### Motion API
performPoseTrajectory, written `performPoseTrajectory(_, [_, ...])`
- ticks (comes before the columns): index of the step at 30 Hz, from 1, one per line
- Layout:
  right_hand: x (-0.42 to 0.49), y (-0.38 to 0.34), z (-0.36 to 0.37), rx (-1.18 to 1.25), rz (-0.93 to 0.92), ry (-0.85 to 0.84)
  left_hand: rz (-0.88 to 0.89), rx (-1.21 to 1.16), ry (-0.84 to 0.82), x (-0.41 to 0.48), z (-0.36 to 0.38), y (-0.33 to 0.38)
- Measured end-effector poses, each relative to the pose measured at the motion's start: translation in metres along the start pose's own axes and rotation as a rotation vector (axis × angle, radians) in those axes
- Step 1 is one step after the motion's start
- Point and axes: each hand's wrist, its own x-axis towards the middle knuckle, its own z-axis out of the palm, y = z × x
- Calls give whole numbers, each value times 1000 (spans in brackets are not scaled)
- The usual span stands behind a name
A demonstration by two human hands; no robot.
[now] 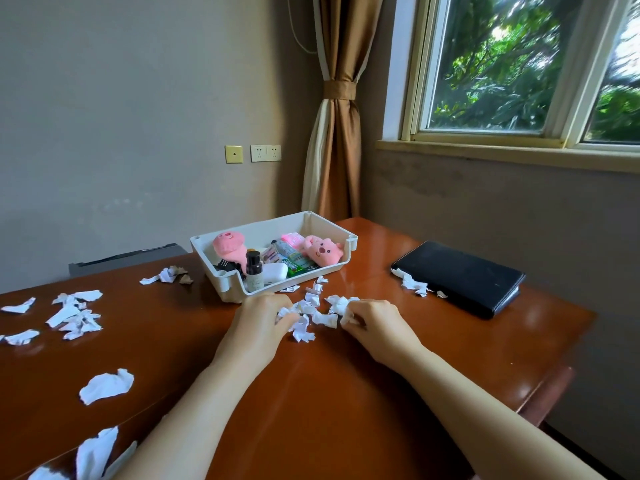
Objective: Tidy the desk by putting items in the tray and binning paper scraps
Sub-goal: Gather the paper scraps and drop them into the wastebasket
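A white tray [332,225] stands at the desk's far middle, holding two pink plush toys, a dark bottle, a white case and small packets. Just in front of it lies a cluster of white paper scraps [320,315]. My left hand [263,318] sits at the cluster's left side, fingers curled over scraps. My right hand [375,323] is at its right side and pinches a crumpled scrap between thumb and fingers. More scraps [74,313] are scattered over the left of the desk, and a few [412,284] lie against a black notebook.
A black notebook [460,277] lies at the right of the brown wooden desk [329,393]. Larger scraps [107,384] lie near the front left edge. Walls, a tied curtain and a window stand behind the desk. No bin is in view.
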Motion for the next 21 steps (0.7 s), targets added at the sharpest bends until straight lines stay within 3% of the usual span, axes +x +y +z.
performPoseTrajectory(10, [-9, -11, -56, 264, 182, 157, 71, -56, -55, -10, -28, 54])
performPoseTrajectory(21, [-95, 11, -154, 255, 226, 221, 291, -238, -257, -51, -27, 154])
